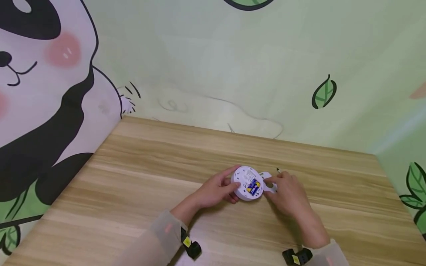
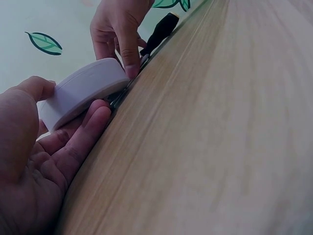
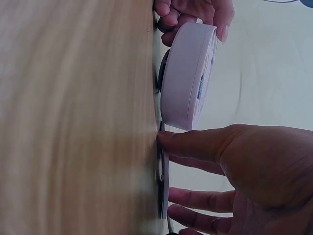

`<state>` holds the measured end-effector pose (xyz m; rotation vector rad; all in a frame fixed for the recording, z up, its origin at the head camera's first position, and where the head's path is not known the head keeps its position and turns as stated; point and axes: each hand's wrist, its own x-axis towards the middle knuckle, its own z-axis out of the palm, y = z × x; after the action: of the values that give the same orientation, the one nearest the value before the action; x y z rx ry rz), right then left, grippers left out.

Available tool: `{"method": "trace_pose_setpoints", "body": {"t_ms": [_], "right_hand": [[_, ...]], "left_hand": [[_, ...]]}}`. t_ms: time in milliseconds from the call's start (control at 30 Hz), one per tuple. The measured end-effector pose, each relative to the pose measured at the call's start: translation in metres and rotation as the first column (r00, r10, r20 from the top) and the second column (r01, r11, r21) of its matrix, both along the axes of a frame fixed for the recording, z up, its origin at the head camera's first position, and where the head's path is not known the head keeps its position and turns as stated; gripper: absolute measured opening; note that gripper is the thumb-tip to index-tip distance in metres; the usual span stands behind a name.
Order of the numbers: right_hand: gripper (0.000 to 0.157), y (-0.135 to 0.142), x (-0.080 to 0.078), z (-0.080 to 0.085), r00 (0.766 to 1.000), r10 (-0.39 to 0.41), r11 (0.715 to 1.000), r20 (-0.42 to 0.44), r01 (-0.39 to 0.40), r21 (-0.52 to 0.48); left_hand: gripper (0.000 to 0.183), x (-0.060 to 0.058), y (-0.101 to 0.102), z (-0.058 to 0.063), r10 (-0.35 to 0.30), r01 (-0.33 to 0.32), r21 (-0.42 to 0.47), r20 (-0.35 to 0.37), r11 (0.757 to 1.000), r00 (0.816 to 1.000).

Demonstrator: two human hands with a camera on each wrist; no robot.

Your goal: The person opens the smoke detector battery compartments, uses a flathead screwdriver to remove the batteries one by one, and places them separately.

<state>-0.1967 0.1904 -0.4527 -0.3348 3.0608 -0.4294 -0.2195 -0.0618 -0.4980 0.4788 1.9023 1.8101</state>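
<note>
A round white smoke detector [image 1: 244, 172], its back facing up, shows blue-and-yellow batteries [image 1: 253, 187] in its compartment. My left hand [image 1: 214, 190] grips its left side, thumb on the upper rim and fingers underneath, tilting it off the table. A flat white mounting plate [image 3: 165, 183] with an opening lies on the tabletop at the detector's right. My right hand [image 1: 288, 194] pinches that plate between thumb and fingers. Behind the right hand lies a screwdriver [image 2: 160, 34] with a black handle and yellowish end; the hand mostly hides it in the head view.
The wood-grain table [image 1: 133, 177] meets a pale green wall [image 1: 206, 55] painted with leaves and a panda at the back. Another wall panel [image 1: 406, 147] borders the table's right side.
</note>
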Motion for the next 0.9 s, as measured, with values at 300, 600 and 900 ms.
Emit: {"method": "trace_pose_setpoints", "body": {"t_ms": [300, 600, 900], "right_hand": [[0.052, 0.005, 0.000, 0.001, 1.000, -0.020, 0.999, -0.001, 0.020, -0.044], [0.058, 0.013, -0.003, 0.012, 1.000, -0.013, 0.995, 0.015, 0.015, -0.095], [0.056, 0.036, -0.004, 0.023, 0.998, -0.042, 0.990, 0.052, 0.048, -0.129]], "left_hand": [[0.067, 0.001, 0.000, 0.000, 0.000, 0.000, -0.011, -0.008, 1.000, 1.000], [0.067, 0.001, -0.001, -0.001, 0.000, 0.000, -0.011, 0.008, 1.000, 1.000], [0.051, -0.001, 0.004, 0.000, 0.031, -0.030, -0.026, 0.041, 0.999, 0.999]]}}
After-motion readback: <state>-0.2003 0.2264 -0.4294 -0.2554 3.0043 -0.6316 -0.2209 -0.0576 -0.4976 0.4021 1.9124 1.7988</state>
